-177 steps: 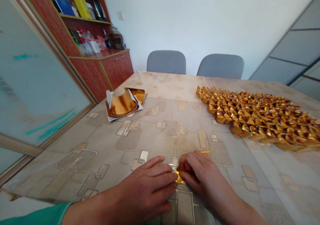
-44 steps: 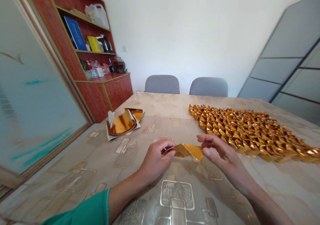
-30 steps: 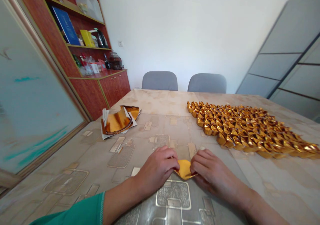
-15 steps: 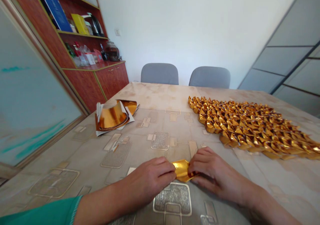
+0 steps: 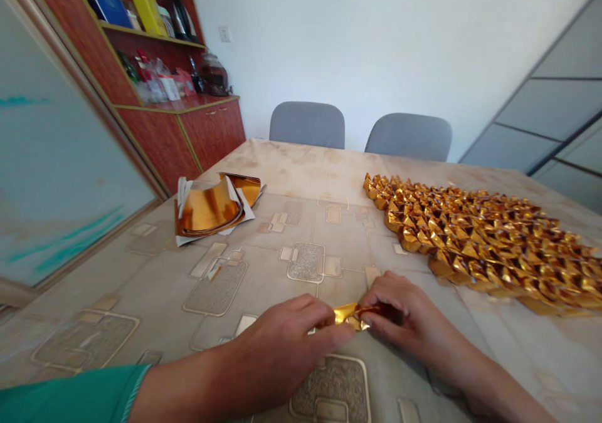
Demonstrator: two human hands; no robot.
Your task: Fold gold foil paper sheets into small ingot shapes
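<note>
Between my hands, just above or on the patterned tabletop, is a small piece of gold foil paper [image 5: 347, 313], partly folded. My left hand [image 5: 301, 332] has its thumb and fingers closed on the near left end of the foil. My right hand [image 5: 399, 313] pinches the right end between thumb and fingertips. The fingers hide much of the foil, so its full shape cannot be made out. Farther right lie rows of folded gold foil pieces [image 5: 480, 235], packed closely together. A stack of curved gold foil sheets [image 5: 209, 210] with white paper edges lies at the left.
The table [image 5: 268, 163] has a cover printed with rounded rectangles. Two grey chairs [image 5: 306, 125] [image 5: 409, 136] stand at its far side, before a white wall. At the left is a red-brown cabinet [image 5: 211, 128] with bottles and boxes on its shelves.
The foil between my hands was flatter and showed a broad face; now it is narrower and more folded. My left thumb has come forward onto it. The view has shifted slightly.
</note>
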